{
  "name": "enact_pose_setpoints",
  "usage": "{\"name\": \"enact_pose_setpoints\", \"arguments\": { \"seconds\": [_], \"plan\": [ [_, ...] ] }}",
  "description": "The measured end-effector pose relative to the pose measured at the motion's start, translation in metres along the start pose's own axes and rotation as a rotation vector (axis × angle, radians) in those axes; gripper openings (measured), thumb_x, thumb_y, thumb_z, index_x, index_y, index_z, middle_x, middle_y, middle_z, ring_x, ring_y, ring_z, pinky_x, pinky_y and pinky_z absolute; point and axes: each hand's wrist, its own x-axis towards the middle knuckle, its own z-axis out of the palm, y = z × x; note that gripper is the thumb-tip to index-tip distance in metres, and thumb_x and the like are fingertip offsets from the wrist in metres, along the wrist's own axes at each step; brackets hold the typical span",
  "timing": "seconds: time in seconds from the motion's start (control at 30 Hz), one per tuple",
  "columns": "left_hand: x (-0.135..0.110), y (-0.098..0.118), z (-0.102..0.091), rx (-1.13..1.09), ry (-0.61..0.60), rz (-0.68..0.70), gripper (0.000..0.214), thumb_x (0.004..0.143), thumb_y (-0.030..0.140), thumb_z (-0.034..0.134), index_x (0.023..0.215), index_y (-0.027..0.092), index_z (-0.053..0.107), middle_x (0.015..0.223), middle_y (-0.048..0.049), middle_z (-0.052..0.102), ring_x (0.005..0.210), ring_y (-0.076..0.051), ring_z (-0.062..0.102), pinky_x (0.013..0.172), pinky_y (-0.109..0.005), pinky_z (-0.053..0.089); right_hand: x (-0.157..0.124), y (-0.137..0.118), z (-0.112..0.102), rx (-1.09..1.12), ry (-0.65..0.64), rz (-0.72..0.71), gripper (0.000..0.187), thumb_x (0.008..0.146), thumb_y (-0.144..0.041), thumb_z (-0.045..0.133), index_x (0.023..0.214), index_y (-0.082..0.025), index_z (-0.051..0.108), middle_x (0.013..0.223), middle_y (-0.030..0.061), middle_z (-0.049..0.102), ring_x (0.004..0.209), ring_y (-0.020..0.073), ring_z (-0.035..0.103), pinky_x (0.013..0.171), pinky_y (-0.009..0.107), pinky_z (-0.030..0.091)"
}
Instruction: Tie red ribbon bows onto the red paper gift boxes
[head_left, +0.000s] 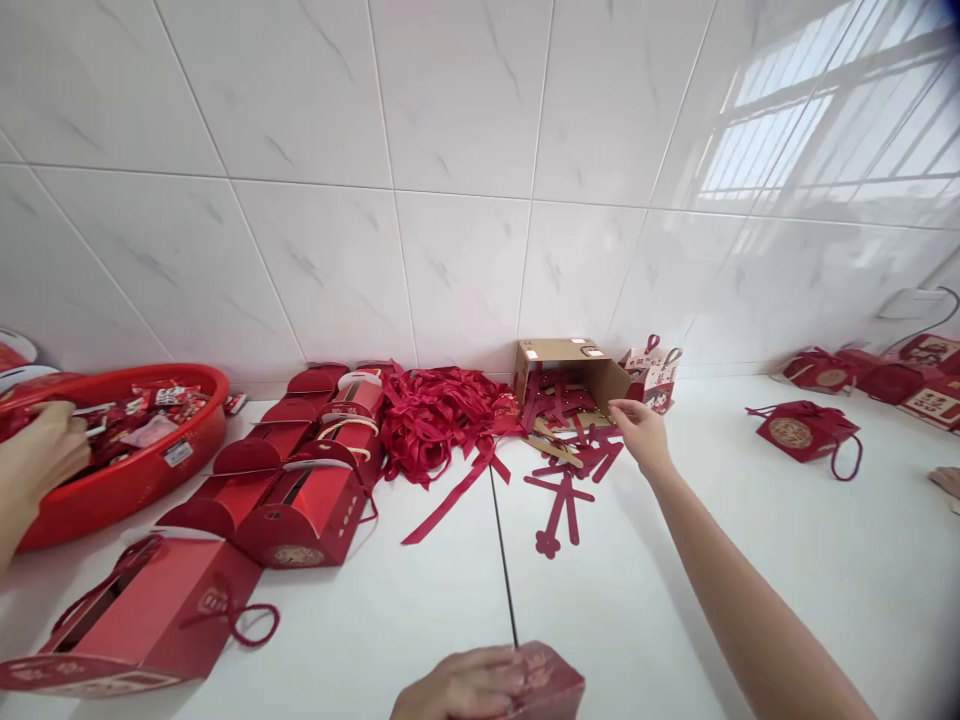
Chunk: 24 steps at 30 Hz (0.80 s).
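Note:
My right hand (639,432) is stretched far out over the white floor, fingers apart and holding nothing, right beside the tipped cardboard box (570,372). Dark red paper strips (564,478) spill from that box just left of the hand. My left hand (463,686) is at the bottom edge, closed over a small red gift box (553,680). A heap of red ribbon (442,415) lies left of the cardboard box.
Folded red gift boxes (300,490) stand in rows on the left, one larger (150,615) in front. Another person's hand (41,455) reaches into a red basin (135,480) of sweets. More tied boxes (806,430) sit at right, by another hand (946,482).

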Motion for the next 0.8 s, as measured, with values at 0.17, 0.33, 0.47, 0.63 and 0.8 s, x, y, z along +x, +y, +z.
{"name": "enact_pose_setpoints", "arguments": {
  "seconds": [0.17, 0.33, 0.47, 0.63, 0.8],
  "plan": [
    [0.113, -0.003, -0.086, 0.332, 0.393, 0.071, 0.074, 0.046, 0.050, 0.085, 0.115, 0.049, 0.058, 0.105, 0.0023, 0.067, 0.124, -0.044, 0.048, 0.067, -0.056, 0.057, 0.062, 0.036, 0.037, -0.234, -0.163, 0.191, 0.028, 0.091, -0.031, 0.056, 0.116, -0.017, 0.057, 0.118, 0.0083, 0.059, 0.099, 0.0200, 0.061, 0.083, 0.040, 0.052],
    [0.169, -0.016, -0.138, 0.396, 0.469, 0.080, 0.073, 0.053, 0.044, 0.080, 0.120, 0.053, 0.053, 0.122, 0.0088, 0.057, 0.138, -0.041, 0.025, 0.083, -0.061, 0.050, 0.083, 0.056, 0.059, -0.369, -0.256, 0.274, 0.030, 0.091, -0.033, 0.056, 0.116, -0.016, 0.057, 0.118, 0.0081, 0.059, 0.098, 0.0205, 0.061, 0.083, 0.040, 0.053],
    [0.169, -0.026, -0.140, 0.423, 0.486, 0.079, 0.071, 0.052, 0.041, 0.081, 0.117, 0.055, 0.055, 0.119, 0.0095, 0.058, 0.136, -0.042, 0.029, 0.087, -0.062, 0.047, 0.093, 0.063, 0.076, -0.448, -0.241, 0.309, 0.031, 0.091, -0.034, 0.056, 0.117, -0.016, 0.056, 0.118, 0.0090, 0.059, 0.100, 0.0209, 0.061, 0.084, 0.041, 0.052],
    [0.170, -0.031, -0.143, 0.423, 0.501, 0.093, 0.067, 0.053, 0.039, 0.082, 0.114, 0.052, 0.058, 0.113, 0.0072, 0.061, 0.136, -0.042, 0.029, 0.082, -0.060, 0.050, 0.099, 0.072, 0.087, -0.462, -0.228, 0.328, 0.032, 0.091, -0.033, 0.056, 0.118, -0.016, 0.056, 0.119, 0.0087, 0.058, 0.101, 0.0213, 0.060, 0.084, 0.042, 0.052],
    [0.170, -0.028, -0.140, 0.387, 0.491, 0.099, 0.057, 0.059, 0.043, 0.078, 0.112, 0.049, 0.060, 0.114, 0.0066, 0.062, 0.138, -0.040, 0.021, 0.079, -0.060, 0.050, 0.099, 0.083, 0.083, -0.386, -0.241, 0.306, 0.030, 0.091, -0.032, 0.056, 0.117, -0.017, 0.056, 0.118, 0.0083, 0.059, 0.100, 0.0207, 0.061, 0.084, 0.041, 0.052]
  ]
}}
